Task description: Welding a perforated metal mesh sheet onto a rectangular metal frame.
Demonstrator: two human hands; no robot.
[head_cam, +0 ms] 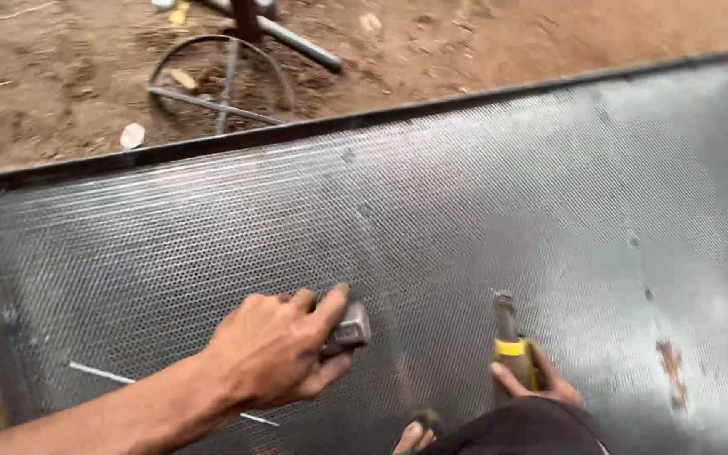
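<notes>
Right hand (541, 379) grips yellow-banded tool (511, 341); left hand (275, 350) clasps grey block (349, 327) (on mesh (212, 244)).

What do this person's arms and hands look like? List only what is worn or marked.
Left hand: bare, no glove, ring or watch showing; its forearm is bare too, with no sleeve up to the picture's edge. Right hand: bare, no glove; only part of it shows, the rest and the arm hidden behind a dark rounded cloth-covered shape.

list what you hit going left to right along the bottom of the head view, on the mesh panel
thin white rod → left hand → small grey metal block in its grip → foot in a sandal → yellow-handled tool → right hand
</notes>
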